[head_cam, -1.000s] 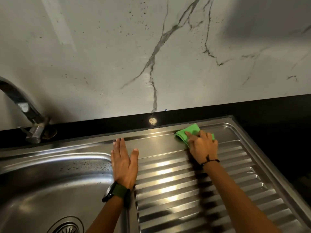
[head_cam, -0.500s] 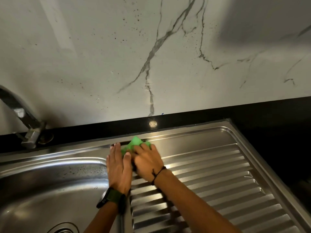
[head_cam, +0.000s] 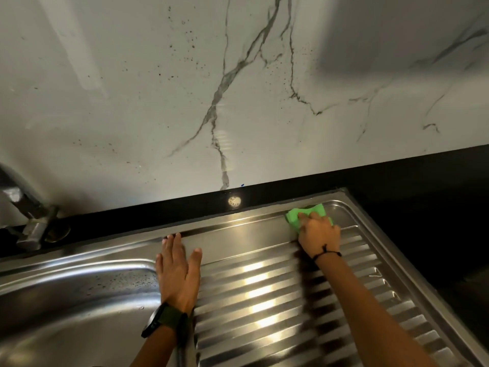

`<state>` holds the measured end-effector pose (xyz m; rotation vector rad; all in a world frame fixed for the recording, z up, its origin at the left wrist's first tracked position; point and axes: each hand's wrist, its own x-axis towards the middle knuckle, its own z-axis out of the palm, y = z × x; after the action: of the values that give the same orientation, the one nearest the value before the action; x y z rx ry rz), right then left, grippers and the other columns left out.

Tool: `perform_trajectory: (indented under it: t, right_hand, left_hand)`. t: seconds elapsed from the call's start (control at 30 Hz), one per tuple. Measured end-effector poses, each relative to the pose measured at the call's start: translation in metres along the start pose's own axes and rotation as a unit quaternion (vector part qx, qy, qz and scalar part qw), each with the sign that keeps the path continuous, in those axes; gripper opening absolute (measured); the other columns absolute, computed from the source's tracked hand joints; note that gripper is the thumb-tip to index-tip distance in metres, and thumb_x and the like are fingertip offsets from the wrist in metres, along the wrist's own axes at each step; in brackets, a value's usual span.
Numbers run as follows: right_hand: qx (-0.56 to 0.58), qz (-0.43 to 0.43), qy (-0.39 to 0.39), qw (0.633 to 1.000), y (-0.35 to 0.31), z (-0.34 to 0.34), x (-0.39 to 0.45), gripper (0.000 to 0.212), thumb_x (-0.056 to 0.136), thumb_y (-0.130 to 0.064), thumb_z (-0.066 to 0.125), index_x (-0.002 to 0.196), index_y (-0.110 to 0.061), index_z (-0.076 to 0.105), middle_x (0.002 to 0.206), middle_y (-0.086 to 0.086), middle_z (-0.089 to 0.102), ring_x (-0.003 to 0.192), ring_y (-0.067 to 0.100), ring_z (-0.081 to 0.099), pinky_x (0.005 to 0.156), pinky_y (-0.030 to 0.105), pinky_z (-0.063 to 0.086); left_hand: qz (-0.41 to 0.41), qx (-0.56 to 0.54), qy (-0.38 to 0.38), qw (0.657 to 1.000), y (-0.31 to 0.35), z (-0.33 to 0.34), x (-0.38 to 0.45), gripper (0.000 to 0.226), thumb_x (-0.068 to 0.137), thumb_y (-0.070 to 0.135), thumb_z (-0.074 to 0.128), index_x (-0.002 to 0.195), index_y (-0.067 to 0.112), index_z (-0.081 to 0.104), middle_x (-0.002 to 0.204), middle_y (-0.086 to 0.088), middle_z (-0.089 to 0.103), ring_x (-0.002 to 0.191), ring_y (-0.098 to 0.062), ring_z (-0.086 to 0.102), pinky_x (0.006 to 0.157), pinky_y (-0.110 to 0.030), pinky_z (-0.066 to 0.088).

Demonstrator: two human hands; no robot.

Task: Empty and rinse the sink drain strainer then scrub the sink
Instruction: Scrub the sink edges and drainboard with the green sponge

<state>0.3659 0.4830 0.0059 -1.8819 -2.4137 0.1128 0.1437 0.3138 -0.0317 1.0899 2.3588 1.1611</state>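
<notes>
Sink (head_cam: 79,295) drainboard under right hand (head_cam: 318,230) gripping sponge (head_cam: 307,212)

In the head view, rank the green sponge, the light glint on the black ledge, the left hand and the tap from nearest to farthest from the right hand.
1. Green sponge: under the right hand, at the drainboard's far edge.
2. Light glint: on the black ledge, to its left.
3. Left hand: flat by the basin's edge, farther left.
4. Tap: far left, behind the basin.
</notes>
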Motion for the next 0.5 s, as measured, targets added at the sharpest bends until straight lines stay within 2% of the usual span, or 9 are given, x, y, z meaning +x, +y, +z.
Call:
perform_trajectory:
  t: [0.07, 0.13, 0.2, 0.27, 0.37, 0.5]
  right_hand:
    - [0.036, -0.06, -0.01, 0.997, -0.044, 0.003, -0.021, 0.038, 0.089, -0.019, 0.045, 0.126, -0.024, 0.05, 0.132, 0.004, 0.05, 0.126, 0.027, 0.041, 0.098, 0.039, 0.035]
    - [0.077, -0.163, -0.037, 0.983, -0.102, 0.012, -0.049, 0.038, 0.087, -0.02, 0.048, 0.125, -0.019, 0.049, 0.132, 0.006, 0.049, 0.125, 0.028, 0.039, 0.099, 0.041, 0.03]
    - [0.079, -0.261, -0.08, 0.959, -0.154, 0.022, -0.078, 0.033, 0.088, -0.021, 0.05, 0.119, -0.012, 0.055, 0.128, 0.01, 0.052, 0.122, 0.032, 0.039, 0.099, 0.045, 0.028]
    - [0.061, -0.311, -0.086, 0.945, -0.174, 0.025, -0.09, 0.029, 0.089, -0.024, 0.051, 0.111, -0.008, 0.061, 0.123, 0.012, 0.055, 0.118, 0.033, 0.041, 0.097, 0.047, 0.029]
    - [0.027, -0.33, -0.042, 0.943, -0.149, 0.023, -0.078, 0.033, 0.086, -0.023, 0.054, 0.119, -0.014, 0.058, 0.124, 0.011, 0.053, 0.117, 0.034, 0.041, 0.097, 0.048, 0.029]
    - [0.028, -0.243, -0.018, 0.969, -0.075, 0.015, -0.044, 0.05, 0.085, -0.027, 0.053, 0.133, -0.035, 0.041, 0.132, 0.005, 0.048, 0.121, 0.029, 0.04, 0.103, 0.043, 0.026]
  left_hand:
    - [-0.008, -0.009, 0.004, 1.0, 0.0, 0.001, 0.001, 0.073, 0.081, 0.053, 0.021, 0.144, 0.017, 0.019, 0.155, -0.003, 0.016, 0.143, -0.014, 0.008, 0.114, -0.03, -0.004]
    - [-0.008, -0.005, 0.008, 1.0, 0.0, 0.002, 0.0, 0.071, 0.081, 0.052, 0.021, 0.143, 0.016, 0.02, 0.154, -0.003, 0.017, 0.143, -0.014, 0.008, 0.114, -0.03, -0.004]
    - [0.004, 0.014, 0.004, 1.0, -0.001, 0.0, -0.001, 0.068, 0.083, 0.049, 0.019, 0.141, 0.014, 0.028, 0.154, -0.005, 0.018, 0.143, -0.015, 0.009, 0.116, -0.031, -0.003]
    - [0.005, -0.009, 0.008, 1.0, 0.001, -0.002, -0.003, 0.065, 0.084, 0.045, 0.019, 0.14, 0.013, 0.03, 0.153, -0.007, 0.023, 0.142, -0.017, 0.013, 0.118, -0.036, 0.002]
    - [0.012, 0.002, 0.01, 1.0, 0.004, -0.004, -0.004, 0.068, 0.084, 0.046, 0.018, 0.141, 0.011, 0.026, 0.151, -0.009, 0.026, 0.142, -0.017, 0.015, 0.117, -0.034, 0.001]
    - [0.011, 0.018, -0.001, 1.0, 0.003, -0.003, -0.005, 0.071, 0.083, 0.048, 0.017, 0.142, 0.011, 0.023, 0.152, -0.009, 0.023, 0.143, -0.018, 0.014, 0.118, -0.036, 0.002]
